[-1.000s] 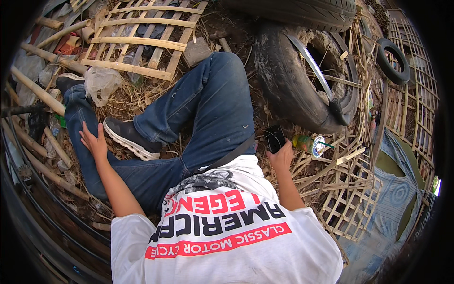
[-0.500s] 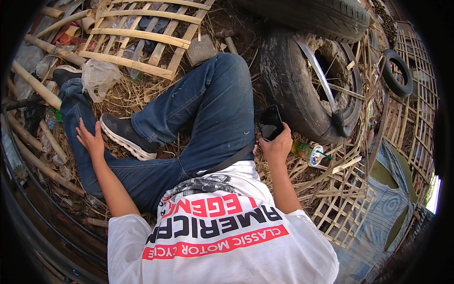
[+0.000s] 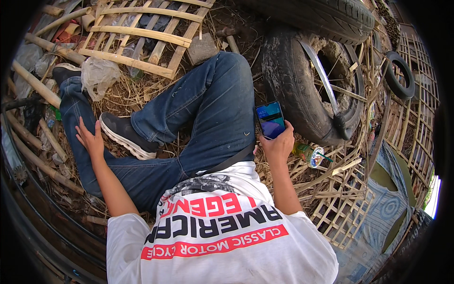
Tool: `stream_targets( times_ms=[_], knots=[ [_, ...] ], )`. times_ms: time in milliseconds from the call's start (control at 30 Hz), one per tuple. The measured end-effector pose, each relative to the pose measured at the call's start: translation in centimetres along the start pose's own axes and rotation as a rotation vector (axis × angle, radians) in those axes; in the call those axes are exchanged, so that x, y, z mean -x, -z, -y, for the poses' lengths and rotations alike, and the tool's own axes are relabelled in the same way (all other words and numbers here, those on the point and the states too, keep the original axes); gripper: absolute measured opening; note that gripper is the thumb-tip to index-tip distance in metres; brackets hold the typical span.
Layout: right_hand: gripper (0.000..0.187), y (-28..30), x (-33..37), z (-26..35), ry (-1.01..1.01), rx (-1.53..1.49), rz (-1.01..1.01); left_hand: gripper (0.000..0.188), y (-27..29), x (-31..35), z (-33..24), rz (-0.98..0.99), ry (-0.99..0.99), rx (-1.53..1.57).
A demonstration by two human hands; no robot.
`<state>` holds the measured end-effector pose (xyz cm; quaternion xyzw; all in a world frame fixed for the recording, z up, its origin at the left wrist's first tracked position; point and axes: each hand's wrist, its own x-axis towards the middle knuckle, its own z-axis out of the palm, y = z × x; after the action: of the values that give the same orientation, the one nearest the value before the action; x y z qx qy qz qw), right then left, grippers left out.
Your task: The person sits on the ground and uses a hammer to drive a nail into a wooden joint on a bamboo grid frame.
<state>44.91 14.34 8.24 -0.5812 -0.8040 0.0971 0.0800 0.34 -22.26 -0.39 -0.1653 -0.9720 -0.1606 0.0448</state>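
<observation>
A dark smartphone (image 3: 270, 120) with a lit bluish screen is held in my right hand (image 3: 279, 142), its top pointing away from me beside my bent right knee. My fingers wrap the phone's lower end. My left hand (image 3: 91, 137) lies spread on the lower part of my left jeans leg (image 3: 78, 111), holding nothing. A clear plastic drink cup (image 3: 309, 155) with a green straw stands tilted close to my right wrist. Beyond the phone, a machete (image 3: 321, 78) with a dark handle rests across an old tyre (image 3: 302, 90).
Another tyre (image 3: 326, 19) lies at the top, and a small tyre (image 3: 398, 75) leans at the right. Woven bamboo lattice (image 3: 142, 33) sits at the far left; more lattice (image 3: 343, 215) is at the right by blue cloth (image 3: 378, 227). Bamboo poles (image 3: 40, 90) and a plastic bag (image 3: 99, 78) lie left.
The phone's screen was black and is now lit. My right hand still holds it in nearly the same place, and my left hand has not moved.
</observation>
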Motion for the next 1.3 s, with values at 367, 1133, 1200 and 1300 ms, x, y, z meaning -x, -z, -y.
stream_targets(
  times_ms=[367, 1133, 1200, 1300],
  knots=[
    [0.087, -0.8, 0.1, -1.6, 0.075, 0.010, -0.019, 0.078, 0.4, 0.0, -0.4, 0.026, 0.014, -0.009],
    [0.102, 2.4, 6.6, -21.9, -0.566, -0.167, -0.423, 0.078, -0.4, -0.1, 0.7, 0.017, -0.029, -0.042],
    [0.097, 3.7, 4.3, -21.3, -0.375, -0.091, -0.417, 0.079, -0.2, -0.2, 0.8, 0.022, -0.008, -0.040],
    [0.088, 4.1, 2.3, -23.0, -0.441, -0.254, -0.224, 0.079, -0.5, -0.4, 0.6, 0.021, -0.006, 0.006]
  ],
)
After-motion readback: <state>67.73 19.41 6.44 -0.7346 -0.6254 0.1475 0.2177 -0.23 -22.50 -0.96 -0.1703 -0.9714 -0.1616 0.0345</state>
